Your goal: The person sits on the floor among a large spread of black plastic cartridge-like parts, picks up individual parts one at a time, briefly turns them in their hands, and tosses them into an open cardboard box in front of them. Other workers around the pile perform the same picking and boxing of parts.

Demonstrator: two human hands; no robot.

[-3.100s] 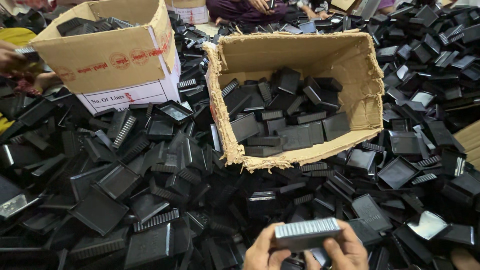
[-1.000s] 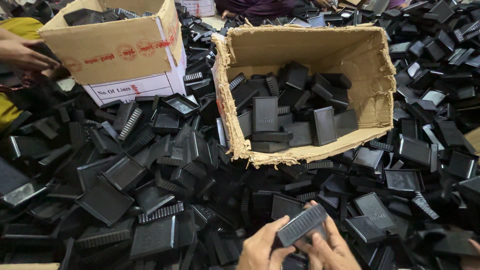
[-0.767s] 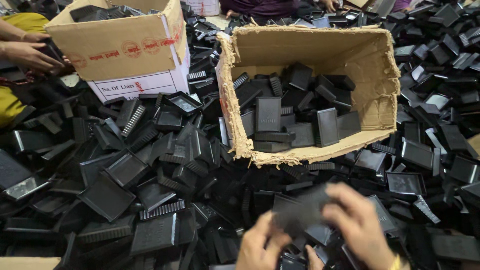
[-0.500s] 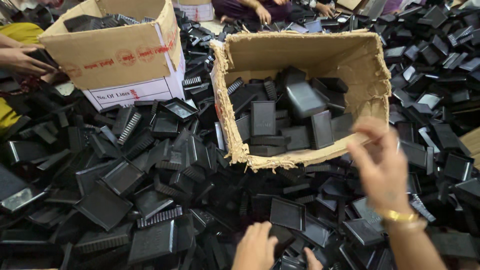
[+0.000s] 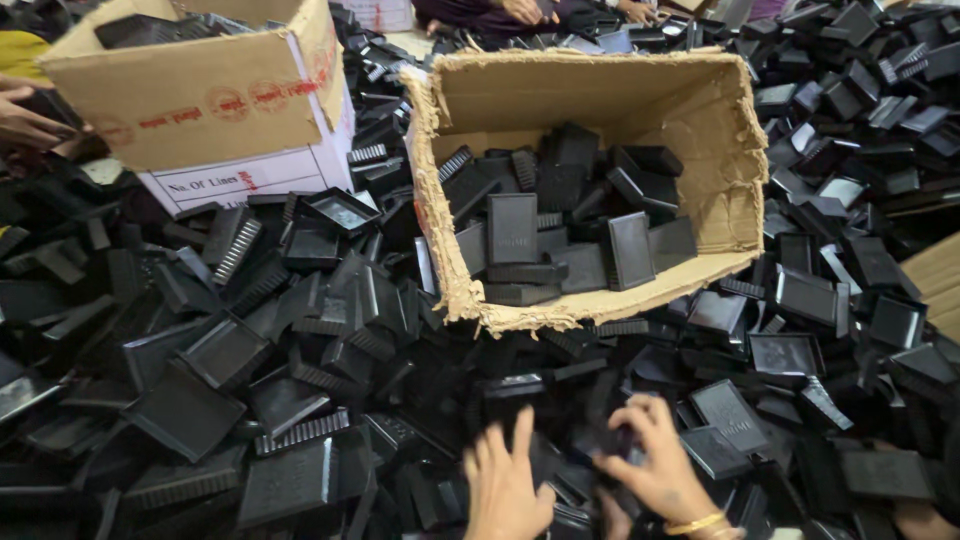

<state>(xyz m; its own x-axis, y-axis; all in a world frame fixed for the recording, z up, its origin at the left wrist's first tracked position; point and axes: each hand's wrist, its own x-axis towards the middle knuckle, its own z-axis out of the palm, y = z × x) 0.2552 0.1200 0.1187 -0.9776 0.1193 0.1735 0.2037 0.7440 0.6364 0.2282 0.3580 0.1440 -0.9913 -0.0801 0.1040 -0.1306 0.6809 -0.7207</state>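
Head camera, looking down from the person's own eyes: at the bottom centre of the frame two bare hands work in a deep heap of black plastic parts (image 5: 300, 400), flat ribbed rectangular covers and shallow trays that spread across nearly the whole picture. Left hand (image 5: 505, 485) lies flat with fingers spread and released, pressing on the pile and gripping nothing. Right hand (image 5: 655, 465), a gold bangle (image 5: 695, 523) at its wrist, curls its fingers down around a small dark part (image 5: 610, 440) in the heap just ahead of it; whether it has fully closed on that piece I cannot tell, since black sits on black there. To lift one piece cleanly, it looks wise to pinch a single cover by its edges and let the flat hand steady the neighbours, because the parts lie loose and tilted on one another and would likely slide. Above the hands, at upper centre, a torn brown cardboard box (image 5: 700, 190) lies tipped with its open mouth facing the viewer, partly filled with the same black covers (image 5: 560, 225), some flat, some on edge. At upper left a second cardboard box (image 5: 200, 100) stands upright, with black parts showing over its rim. Another person's hand (image 5: 25, 115) reaches in at the left edge, and a further person's hands (image 5: 520, 10) show at the top edge.
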